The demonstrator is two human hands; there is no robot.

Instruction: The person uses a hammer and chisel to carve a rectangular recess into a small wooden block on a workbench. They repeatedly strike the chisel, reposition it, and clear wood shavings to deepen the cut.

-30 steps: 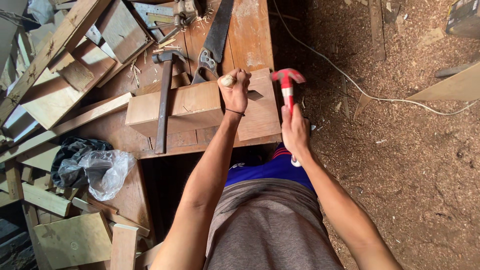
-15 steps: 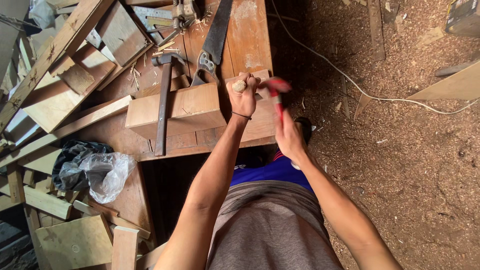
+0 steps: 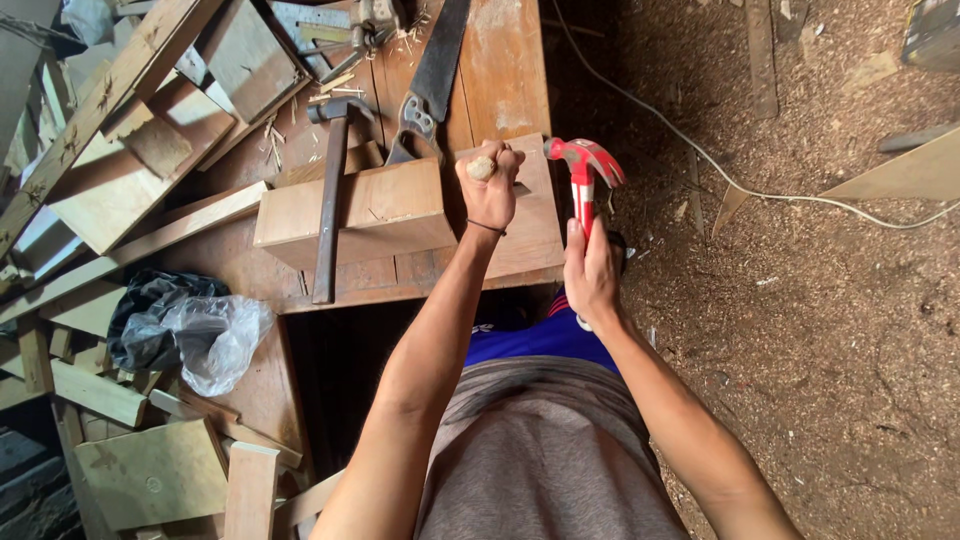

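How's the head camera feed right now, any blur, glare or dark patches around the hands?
Head view: sharp, no motion blur on the red hammer or either hand; soft daylight, no glare on the workbench; the gap under the bench is deep shadow, detail lost; wide-angle distortion stretches the forearms toward the bottom edge.

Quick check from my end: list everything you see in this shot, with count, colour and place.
red hammer: one, red head and handle, raised at the bench's right edge, in the right hand
wood block: one, light brown, on the bench, under the left hand
dark hammer: one, dark head, wooden handle, lying across the block's left part
hand saw: one, dark blade, on the bench behind the block
bench: one, brown planks, centre
plastic bags: black and clear, left of the bench
wood offcuts: many, pale, along the left
cable: one, white, on the sawdust floor, right
left hand: fist closed on something small at the block's top edge
right hand: grips the red hammer's handle
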